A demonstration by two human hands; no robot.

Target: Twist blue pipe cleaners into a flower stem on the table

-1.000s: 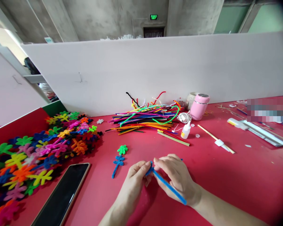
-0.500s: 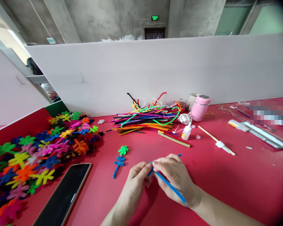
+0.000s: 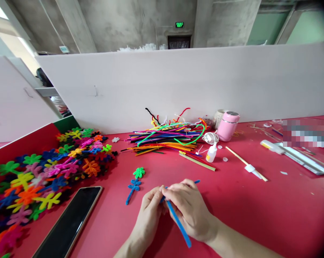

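Both of my hands pinch a blue pipe cleaner (image 3: 178,225) just above the red table (image 3: 258,215). My left hand (image 3: 149,211) grips its bent upper part with closed fingers. My right hand (image 3: 188,209) is closed over the same bend, and the long free end runs down past my right wrist. A short blue tip sticks out beyond my right fingers. To the left of my hands lie a finished blue flower with a stem (image 3: 132,188) and a green flower (image 3: 139,172).
A heap of coloured pipe-cleaner flowers (image 3: 46,172) covers the left side. A dark phone (image 3: 70,224) lies in front of it. Straight pipe cleaners (image 3: 167,138) are piled by the white partition, beside a small glue bottle (image 3: 211,153), a pink cup (image 3: 228,125) and wooden sticks (image 3: 245,163).
My hands have shifted a little left and closer to me with the blue pipe cleaner. Its free end now hangs steeper. The camera has tilted slightly.
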